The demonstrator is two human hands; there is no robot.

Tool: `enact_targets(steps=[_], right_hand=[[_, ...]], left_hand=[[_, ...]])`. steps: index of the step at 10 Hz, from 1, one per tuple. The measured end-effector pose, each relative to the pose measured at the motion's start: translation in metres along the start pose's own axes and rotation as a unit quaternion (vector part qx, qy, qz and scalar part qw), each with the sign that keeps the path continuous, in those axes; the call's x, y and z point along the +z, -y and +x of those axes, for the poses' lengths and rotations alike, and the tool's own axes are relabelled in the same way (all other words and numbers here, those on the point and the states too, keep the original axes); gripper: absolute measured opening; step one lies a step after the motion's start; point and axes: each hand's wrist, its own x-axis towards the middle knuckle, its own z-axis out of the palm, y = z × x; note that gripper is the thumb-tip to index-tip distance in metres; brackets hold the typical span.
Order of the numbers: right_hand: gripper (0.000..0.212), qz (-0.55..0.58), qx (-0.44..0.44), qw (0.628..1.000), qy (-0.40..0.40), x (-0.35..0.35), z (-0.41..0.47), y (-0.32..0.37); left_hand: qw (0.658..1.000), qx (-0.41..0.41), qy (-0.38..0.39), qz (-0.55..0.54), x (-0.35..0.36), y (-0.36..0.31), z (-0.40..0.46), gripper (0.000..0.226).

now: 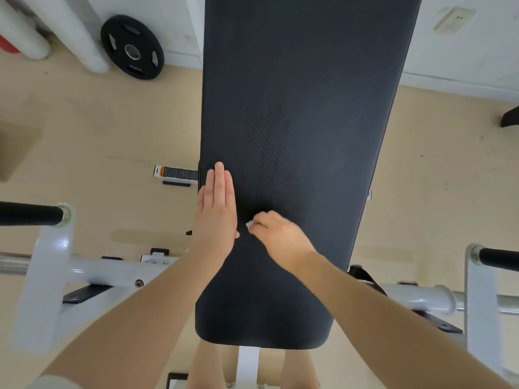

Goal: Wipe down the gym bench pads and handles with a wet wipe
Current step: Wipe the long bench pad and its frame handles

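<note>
A long black bench pad [295,113] runs up the middle of the view. My left hand [216,209] lies flat on the pad's left side, fingers straight and together. Just to its right, my right hand [278,234] presses on the pad with its fingers curled round a small white wet wipe [249,224]; only a corner of the wipe shows. A black handle grip [28,213] sticks out at the left, and another black handle grip [500,258] at the right, both on white frame posts.
The white metal frame [106,272] crosses under the pad on both sides. A black weight plate [132,47] leans against the wall at the top left, beside white pipes. A small labelled box [175,174] lies on the beige floor left of the pad.
</note>
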Motion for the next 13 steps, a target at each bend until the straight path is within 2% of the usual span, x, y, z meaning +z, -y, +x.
enact_targets(steps=[1,2,3,4,5,6,7,8,9,10,11,12,13], right_hand=[[0.015,-0.039,0.048,0.988,-0.141,-0.036,0.033,-0.031],[0.014,-0.037,0.134,0.955,-0.261,-0.085,0.066,-0.065],[0.016,-0.049,0.146,0.961,-0.23,-0.088,0.071,-0.07],[0.025,-0.052,0.086,0.984,-0.147,-0.044,0.036,-0.047],[0.034,-0.007,0.019,1.0,-0.023,-0.004,-0.014,-0.027],[0.028,-0.002,-0.008,1.0,0.03,-0.008,-0.029,-0.022],[0.021,0.026,0.1,0.988,-0.114,-0.049,0.006,-0.043],[0.022,-0.033,0.158,0.956,-0.245,-0.104,0.044,-0.078],[0.021,-0.025,0.175,0.942,-0.286,-0.116,0.063,-0.1],[0.013,-0.033,0.097,0.953,-0.286,-0.085,0.053,-0.083],[0.025,-0.002,0.034,0.98,-0.196,-0.031,0.006,-0.053],[0.017,0.022,-0.003,0.998,-0.064,-0.006,-0.033,-0.041],[0.016,0.048,0.069,0.988,-0.131,-0.042,-0.013,-0.058]], left_hand=[[1.0,-0.01,0.01,0.01,0.001,-0.002,0.0,0.121],[1.0,-0.007,0.0,-0.003,0.001,-0.002,0.0,0.12],[1.0,-0.003,-0.008,-0.004,0.001,0.0,-0.002,0.12],[1.0,-0.001,-0.025,-0.019,0.001,0.0,-0.005,0.122],[0.999,-0.004,-0.024,-0.035,-0.002,-0.003,-0.008,0.121],[0.999,0.01,-0.032,-0.041,-0.006,-0.011,-0.007,0.119],[0.998,0.033,-0.052,-0.024,-0.008,-0.024,-0.001,0.119],[0.999,0.042,-0.034,-0.006,-0.008,-0.032,0.007,0.117],[0.998,0.038,-0.043,0.002,-0.001,-0.032,0.01,0.116],[0.998,0.038,-0.052,0.012,-0.002,-0.035,0.01,0.12],[0.999,0.027,-0.041,0.017,-0.003,-0.038,0.009,0.119],[0.999,0.024,-0.035,0.014,-0.004,-0.039,0.009,0.116],[0.999,0.021,-0.029,0.019,-0.006,-0.043,0.008,0.116]])
